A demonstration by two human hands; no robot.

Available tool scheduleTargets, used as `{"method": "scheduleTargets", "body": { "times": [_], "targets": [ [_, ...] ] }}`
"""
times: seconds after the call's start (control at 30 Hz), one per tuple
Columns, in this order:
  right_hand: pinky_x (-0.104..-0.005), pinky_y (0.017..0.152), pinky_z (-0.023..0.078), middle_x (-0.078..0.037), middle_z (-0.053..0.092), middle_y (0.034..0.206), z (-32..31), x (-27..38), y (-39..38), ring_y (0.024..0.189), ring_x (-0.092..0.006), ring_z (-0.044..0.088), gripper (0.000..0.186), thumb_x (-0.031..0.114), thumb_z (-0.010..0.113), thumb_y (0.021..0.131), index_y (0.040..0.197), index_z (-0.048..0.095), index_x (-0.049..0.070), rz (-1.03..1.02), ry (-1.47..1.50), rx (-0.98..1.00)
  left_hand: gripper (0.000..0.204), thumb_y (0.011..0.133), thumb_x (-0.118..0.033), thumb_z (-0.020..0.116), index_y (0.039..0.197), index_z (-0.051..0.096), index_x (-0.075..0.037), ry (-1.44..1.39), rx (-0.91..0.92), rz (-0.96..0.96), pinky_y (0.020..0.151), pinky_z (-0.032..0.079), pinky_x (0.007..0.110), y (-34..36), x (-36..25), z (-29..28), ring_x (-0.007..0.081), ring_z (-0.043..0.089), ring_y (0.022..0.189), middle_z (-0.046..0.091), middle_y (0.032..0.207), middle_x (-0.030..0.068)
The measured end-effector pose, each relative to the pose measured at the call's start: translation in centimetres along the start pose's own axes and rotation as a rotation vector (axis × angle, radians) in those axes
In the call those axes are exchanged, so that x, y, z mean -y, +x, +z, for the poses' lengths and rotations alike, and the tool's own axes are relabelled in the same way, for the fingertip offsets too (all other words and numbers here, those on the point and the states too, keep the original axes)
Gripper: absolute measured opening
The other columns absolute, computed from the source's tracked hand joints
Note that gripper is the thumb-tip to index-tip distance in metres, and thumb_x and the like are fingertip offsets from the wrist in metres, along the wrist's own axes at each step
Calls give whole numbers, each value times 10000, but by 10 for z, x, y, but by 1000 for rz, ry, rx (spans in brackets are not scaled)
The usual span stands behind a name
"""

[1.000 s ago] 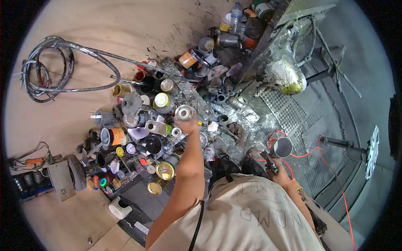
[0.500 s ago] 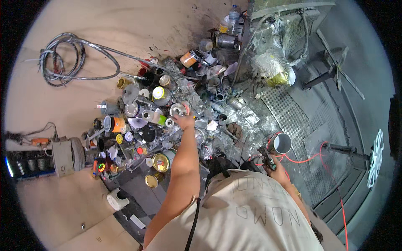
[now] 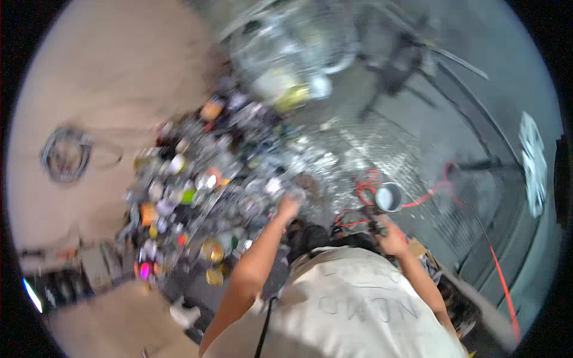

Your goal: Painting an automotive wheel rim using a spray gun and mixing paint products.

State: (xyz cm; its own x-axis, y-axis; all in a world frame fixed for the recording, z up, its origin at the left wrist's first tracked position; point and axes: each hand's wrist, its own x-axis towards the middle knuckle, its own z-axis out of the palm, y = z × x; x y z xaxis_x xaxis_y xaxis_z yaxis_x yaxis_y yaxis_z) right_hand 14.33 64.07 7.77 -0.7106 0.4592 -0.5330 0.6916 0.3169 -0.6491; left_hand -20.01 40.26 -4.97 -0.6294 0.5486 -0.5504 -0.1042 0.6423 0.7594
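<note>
Head view: blurred throughout, so small details are lost.
Heap: cans, pots and tins (image 3: 197, 197) crowd the middle and left.
Shirt: a pale shirt (image 3: 352, 304) fills the lower edge.
Hose: a red hose (image 3: 502, 292) runs up the right side; more red loops lie near the tool.
Cable: a coil (image 3: 64, 155) at far left, well apart from both hands.
Right hand: the right hand (image 3: 392, 240) is closed around a dark hand tool (image 3: 375, 223).
Cup: a round cup (image 3: 389, 197), pale inside, mouth towards the camera, sits just beyond the tool; whether they are joined is unclear.
Left hand: the left hand (image 3: 288, 207) is by the heap's right side; whether it grips anything, I cannot tell.
Step in hand: seemingly steadying the tool on the right, with the left reaching out.
Next move calls for: probably a level cup and clearance from the red loops.
</note>
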Motion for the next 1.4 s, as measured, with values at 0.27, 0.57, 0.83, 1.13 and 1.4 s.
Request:
{"method": "scheduleTargets", "body": {
  "times": [0.27, 0.57, 0.83, 1.13, 1.4],
  "targets": [
    [-492, 1117, 476, -285, 623, 1405, -7, -29, -29, 1324, -422, 601, 549, 304, 715, 1004, 1465, 564, 45, 4, 367, -14, 314, 1064, -223, 488, 1146, 639, 40, 126, 671, -201, 616, 593, 445, -34, -152, 203, 288, 757, 902, 743, 1062, 180],
    [-469, 1037, 522, -255, 717, 1245, -28, -50, -71, 1174, -398, 685, 423, 307, 728, 999, 1320, 678, 36, 84, 527, -438, 457, 1110, -367, 511, 1022, 744, 16, 568, 801, 196, 559, 559, 393, -40, -239, 268, 235, 736, 673, 743, 829, 117],
    [-415, 1133, 467, -236, 656, 1434, -68, -75, -116, 1329, -348, 625, 619, 275, 745, 974, 1529, 558, 75, 242, 707, -729, 519, 1118, -429, 504, 1223, 718, 33, 429, 1042, 40, 719, 589, 423, -53, -291, 365, 244, 727, 812, 764, 1036, 183],
    [-407, 838, 603, -202, 707, 1322, -111, -104, -126, 958, -257, 737, 689, 256, 771, 958, 1580, 508, 120, 440, 908, -787, 457, 1124, -385, 504, 1335, 663, -12, 583, 1268, 357, 777, 572, 374, -39, -333, 429, 203, 705, 904, 760, 1097, 109],
    [-336, 616, 636, -182, 499, 1567, -107, -129, -101, 1116, -268, 677, 707, 179, 734, 995, 1620, 418, 80, 397, 1129, -702, 765, 1011, -537, 644, 1555, 483, -24, 826, 1223, 435, 1158, 457, 491, 15, -289, 372, 448, 574, 1383, 604, 1476, 293]
  ]
}}
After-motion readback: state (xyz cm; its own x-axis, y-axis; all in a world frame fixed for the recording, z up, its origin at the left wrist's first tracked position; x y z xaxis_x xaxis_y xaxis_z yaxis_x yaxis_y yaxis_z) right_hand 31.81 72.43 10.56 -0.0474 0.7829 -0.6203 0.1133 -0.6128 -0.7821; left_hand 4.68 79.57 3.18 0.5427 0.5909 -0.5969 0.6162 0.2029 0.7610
